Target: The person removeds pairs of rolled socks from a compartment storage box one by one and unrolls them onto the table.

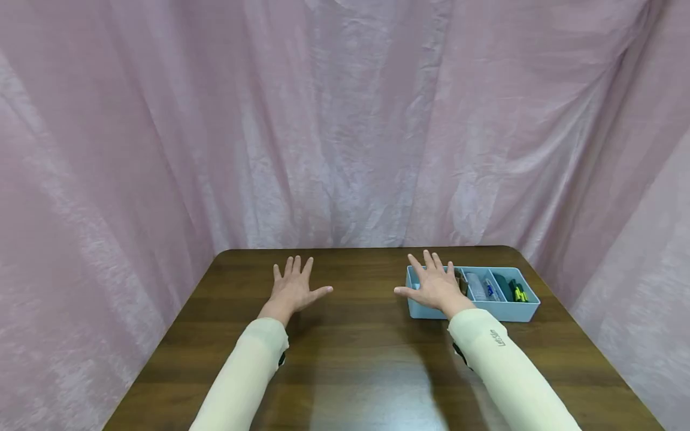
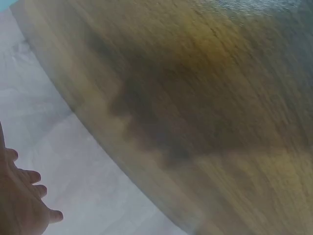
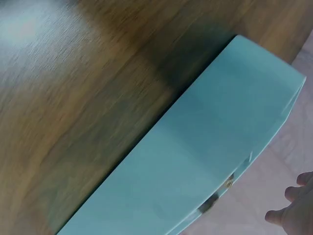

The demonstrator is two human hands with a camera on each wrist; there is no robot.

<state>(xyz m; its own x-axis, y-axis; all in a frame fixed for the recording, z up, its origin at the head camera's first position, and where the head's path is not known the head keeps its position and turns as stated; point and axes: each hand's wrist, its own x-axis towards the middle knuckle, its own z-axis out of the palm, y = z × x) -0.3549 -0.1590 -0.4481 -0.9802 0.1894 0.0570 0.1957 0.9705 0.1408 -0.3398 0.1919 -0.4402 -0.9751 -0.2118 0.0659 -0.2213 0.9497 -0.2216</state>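
Fingers spread and straight, my left hand (image 1: pixel 293 290) hovers over the left part of the wooden table (image 1: pixel 356 347) and holds nothing. My right hand (image 1: pixel 435 286), likewise spread and holding nothing, hovers in front of a light blue divided box (image 1: pixel 501 310) and hides part of its left side. Inside the box, a clear plastic item (image 1: pixel 477 287), a blue-and-clear item (image 1: pixel 490 290) and a dark item with yellow-green parts (image 1: pixel 518 292) lie in compartments. The right wrist view shows the box's long side wall (image 3: pixel 166 147) close up, with right fingers (image 3: pixel 276 217) beyond its rim.
A pink velvety curtain (image 1: pixel 345 126) hangs behind the table and along both sides. The table's far corners are rounded. Shadows of the arms fall on the glossy top. In the left wrist view, the table edge runs diagonally beside pale cloth (image 2: pixel 88 161).
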